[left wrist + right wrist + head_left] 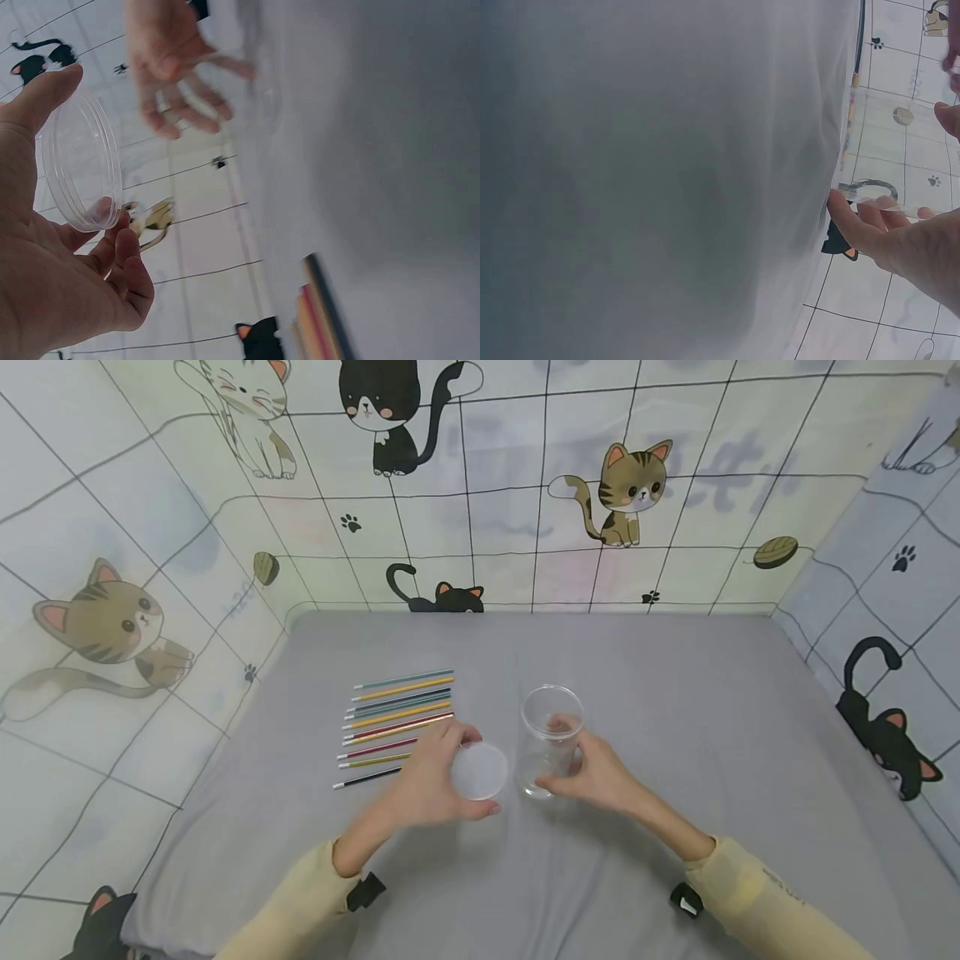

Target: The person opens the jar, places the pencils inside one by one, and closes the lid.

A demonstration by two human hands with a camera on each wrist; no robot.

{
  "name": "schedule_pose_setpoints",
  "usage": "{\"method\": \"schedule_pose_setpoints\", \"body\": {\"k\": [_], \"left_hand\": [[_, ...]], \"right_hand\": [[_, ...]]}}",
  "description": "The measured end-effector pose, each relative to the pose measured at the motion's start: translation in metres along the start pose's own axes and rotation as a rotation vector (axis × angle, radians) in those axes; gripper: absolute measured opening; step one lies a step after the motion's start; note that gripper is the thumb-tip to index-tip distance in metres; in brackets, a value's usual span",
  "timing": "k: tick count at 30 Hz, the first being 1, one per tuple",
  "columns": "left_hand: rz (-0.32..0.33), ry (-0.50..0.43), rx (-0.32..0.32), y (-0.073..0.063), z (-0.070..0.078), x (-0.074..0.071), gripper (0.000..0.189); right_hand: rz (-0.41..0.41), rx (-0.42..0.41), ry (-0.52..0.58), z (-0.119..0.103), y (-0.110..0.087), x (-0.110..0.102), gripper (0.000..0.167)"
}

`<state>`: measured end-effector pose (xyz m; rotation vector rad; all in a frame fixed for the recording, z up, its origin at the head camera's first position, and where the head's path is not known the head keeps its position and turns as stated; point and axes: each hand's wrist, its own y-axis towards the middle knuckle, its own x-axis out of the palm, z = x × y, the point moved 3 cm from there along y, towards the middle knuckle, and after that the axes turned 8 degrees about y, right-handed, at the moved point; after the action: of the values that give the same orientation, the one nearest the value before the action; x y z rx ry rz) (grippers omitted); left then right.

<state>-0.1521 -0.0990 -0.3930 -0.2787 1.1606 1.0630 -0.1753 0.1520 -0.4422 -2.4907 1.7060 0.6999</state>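
In the head view my left hand [438, 777] holds a clear round lid [480, 771] by its rim, thumb on one side and fingers on the other. The left wrist view shows this lid [82, 161] on edge between thumb and fingertips. Just right of it, a clear, see-through jar [551, 735] stands upright with its mouth uncovered. My right hand [592, 772] grips the jar from the right, thumb low on the near side and fingers behind. In the right wrist view the jar [889, 142] is partly cut off, with the right hand [907, 244] against it.
Several coloured pencils [397, 703] lie side by side on the grey cloth [675, 693], left of the jar. The left hand covers the ends of some. Cat-print curtains [510, 518] stand behind and along both sides.
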Motion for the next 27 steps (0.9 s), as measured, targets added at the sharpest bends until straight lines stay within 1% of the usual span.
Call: {"method": "schedule_pose_setpoints", "body": {"k": [3, 6, 11, 14, 17, 21, 27], "left_hand": [[-0.057, 0.023, -0.029, -0.009, 0.000, 0.017, 0.076], [-0.083, 0.042, -0.034, -0.016, 0.003, 0.031, 0.077], [-0.133, 0.114, -0.047, -0.025, 0.007, 0.050, 0.080], [-0.175, 0.161, -0.072, -0.028, 0.009, 0.057, 0.082], [-0.221, 0.222, -0.083, -0.029, 0.012, 0.062, 0.084], [-0.279, 0.285, -0.069, -0.032, 0.015, 0.069, 0.086], [-0.331, 0.323, -0.046, -0.034, 0.017, 0.075, 0.088]], "right_hand": [[-0.006, 0.011, 0.011, 0.000, 0.000, -0.001, 0.074], [-0.008, 0.016, 0.020, 0.001, 0.001, -0.002, 0.074], [-0.007, 0.018, 0.029, 0.002, 0.001, -0.001, 0.073], [-0.002, 0.010, 0.027, 0.001, 0.001, -0.002, 0.073], [-0.002, 0.002, 0.027, 0.002, 0.001, -0.002, 0.073], [-0.003, 0.001, 0.026, 0.003, 0.001, -0.001, 0.073], [-0.001, -0.001, 0.001, 0.001, 0.000, -0.001, 0.074]]}}
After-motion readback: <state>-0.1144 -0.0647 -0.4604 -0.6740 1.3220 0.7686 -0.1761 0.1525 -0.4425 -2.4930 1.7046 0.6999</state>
